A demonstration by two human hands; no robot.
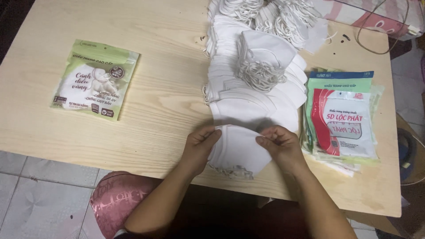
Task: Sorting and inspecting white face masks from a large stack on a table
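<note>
Surface: pale wooden table [155, 102] under your hands.
Left hand [200, 142]: pinches the left edge of a folded white fabric face mask [237, 148].
Right hand [280, 144]: pinches its right edge.
Beyond your hands: heap of white masks [256, 66].
Right of your right hand: stack of red-and-green printed bags [341, 117].
Far left: green packet [95, 79].

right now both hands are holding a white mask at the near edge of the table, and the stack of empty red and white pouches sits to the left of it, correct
Not quite. The head view shows both the left hand and right hand holding the white mask at the near edge of the table, but the stack of red and white pouches sits to the right of it. The lone green pouch lies on the left.
</note>
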